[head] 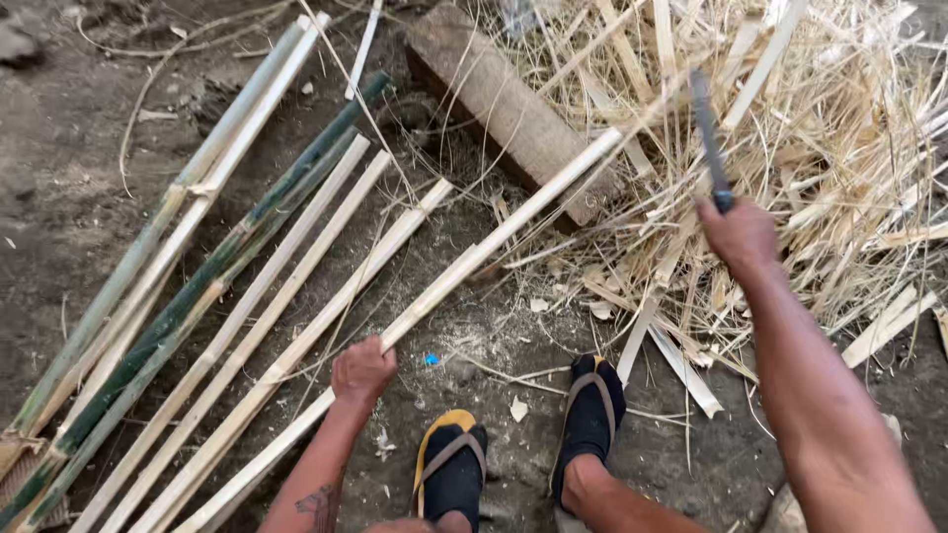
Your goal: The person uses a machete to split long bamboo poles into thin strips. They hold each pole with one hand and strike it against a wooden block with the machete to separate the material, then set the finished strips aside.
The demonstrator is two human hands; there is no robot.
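My left hand (361, 369) grips a long pale split bamboo strip (494, 232) that runs diagonally from lower left up to a wooden block (509, 104), its far end resting on the block. My right hand (739, 233) is raised at the right and holds a long dark blade (708, 128) by its handle, the blade pointing up over the shavings. My two feet in black sandals (591, 410) stand on the dirt just below the strip.
Several split bamboo strips (247, 326), some green-skinned (197, 286), lie side by side at the left. A big heap of pale bamboo shavings and slivers (839, 128) fills the upper right. The ground is bare dark soil (59, 217).
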